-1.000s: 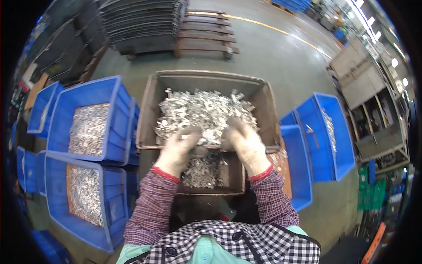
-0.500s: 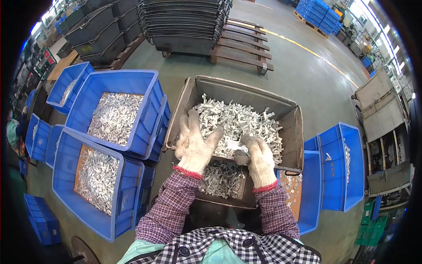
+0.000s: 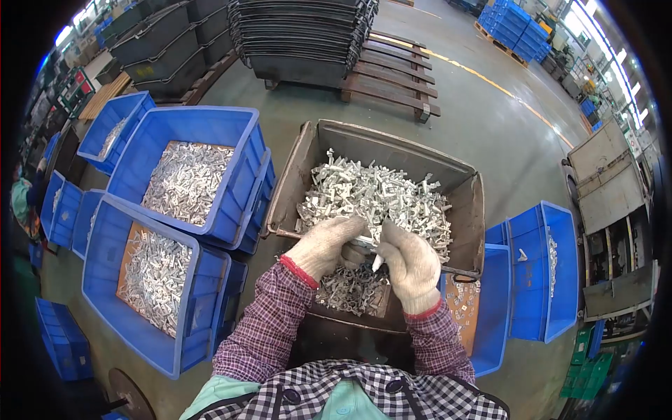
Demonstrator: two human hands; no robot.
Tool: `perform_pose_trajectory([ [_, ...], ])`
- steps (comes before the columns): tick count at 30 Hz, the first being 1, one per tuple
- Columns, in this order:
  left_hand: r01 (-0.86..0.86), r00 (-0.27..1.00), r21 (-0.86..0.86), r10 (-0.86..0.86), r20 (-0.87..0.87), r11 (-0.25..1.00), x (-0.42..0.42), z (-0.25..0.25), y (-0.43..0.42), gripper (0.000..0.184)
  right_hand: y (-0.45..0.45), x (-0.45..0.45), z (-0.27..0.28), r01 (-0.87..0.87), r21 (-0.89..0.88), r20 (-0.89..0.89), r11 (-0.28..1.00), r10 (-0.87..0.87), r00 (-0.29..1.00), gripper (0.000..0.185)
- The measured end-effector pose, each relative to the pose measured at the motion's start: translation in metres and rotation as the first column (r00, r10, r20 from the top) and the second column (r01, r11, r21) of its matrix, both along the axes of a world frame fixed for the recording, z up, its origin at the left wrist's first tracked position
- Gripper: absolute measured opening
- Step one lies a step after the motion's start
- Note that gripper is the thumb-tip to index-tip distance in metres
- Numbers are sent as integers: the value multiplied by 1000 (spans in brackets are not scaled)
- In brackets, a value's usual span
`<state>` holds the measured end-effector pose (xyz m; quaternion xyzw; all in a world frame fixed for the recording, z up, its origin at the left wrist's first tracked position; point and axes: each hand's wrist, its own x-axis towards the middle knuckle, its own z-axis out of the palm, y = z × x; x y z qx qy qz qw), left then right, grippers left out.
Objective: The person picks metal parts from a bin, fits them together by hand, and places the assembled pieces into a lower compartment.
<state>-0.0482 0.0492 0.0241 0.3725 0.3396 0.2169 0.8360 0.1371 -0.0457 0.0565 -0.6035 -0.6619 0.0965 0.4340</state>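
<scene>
My left hand [image 3: 323, 246], in a cream knitted glove with a red cuff, has its fingers drawn together on a small silvery metal part [image 3: 363, 241]. Close beside it, my right hand [image 3: 414, 269], gloved alike, pinches a pale metal part [image 3: 378, 262] that points down from its fingertips. Whether these two pieces are joined cannot be seen. Both hands are over the near side of a worn grey metal bin [image 3: 399, 145], where a heap of small metal parts [image 3: 371, 185] lies. Below the hands, darker metal pieces [image 3: 350, 290] lie in a near compartment or tray.
At left stand blue crates [image 3: 241, 150] holding similar parts. Another blue crate [image 3: 495, 308] with small flat pieces is at right, beside tilted blue crates [image 3: 528, 280]. Beyond the bin are stacked dark bins [image 3: 301, 66] and a slatted pallet [image 3: 392, 77]. A metal cart [image 3: 605, 182] stands far right.
My left hand has moved right from the bin's left side, its spread fingers closing on a part near my right hand. My right hand has shifted slightly toward me, still holding a part.
</scene>
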Motion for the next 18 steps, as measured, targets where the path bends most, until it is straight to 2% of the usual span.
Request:
perform_pose_trajectory([
  [1,-20,998,-14,21,55,1000,1,-3,0,51,-2,-4,7,-3,-29,61,1000,4,998,31],
  [2,-131,991,1,131,-26,991,2,-6,-2,50,-3,-7,11,-3,-58,121,998,10,993,32],
  [3,-239,965,24,241,-105,971,4,1,-4,49,-4,-9,8,25,-126,41,992,-20,999,34],
  [4,-342,921,55,347,-180,938,4,7,-5,48,-5,-6,9,-16,-264,14,964,20,1000,35],
  [5,-401,902,53,404,-155,915,-4,10,1,49,-6,-3,13,-58,-396,-17,916,56,998,37],
  [6,-507,862,-22,507,-16,862,-11,3,9,48,-7,-1,17,-102,-519,-53,849,87,995,38],
  [7,-578,786,-76,580,215,812,-22,-14,27,40,-8,-3,18,-98,-622,16,777,137,990,41],
  [8,-704,581,-279,756,303,653,-34,-14,37,41,-13,-3,13,-170,-556,136,814,290,947,44],
  [9,-760,431,-293,788,440,580,-49,3,38,50,-15,-5,5,-158,-630,103,760,283,954,44],
  [10,-781,337,-335,808,483,526,-56,36,32,69,-14,-8,-3,-148,-698,70,700,273,959,44],
  [12,-804,246,-316,765,595,504,-69,37,38,84,-9,-12,-12,-237,-710,71,663,403,912,39],
  [14,-799,396,-228,773,495,556,-54,36,32,87,-8,-16,-20,-144,-827,138,544,444,885,38],
  [15,-790,466,-187,769,437,584,-47,38,29,89,-8,-15,-19,-144,-836,161,530,487,858,37],
  [17,-725,555,-160,706,440,670,-40,23,30,85,-8,-16,-18,-142,-853,202,502,570,797,36],
  [18,-689,597,-147,671,441,710,-39,10,33,83,-7,-16,-19,-142,-837,210,529,550,808,36],
])
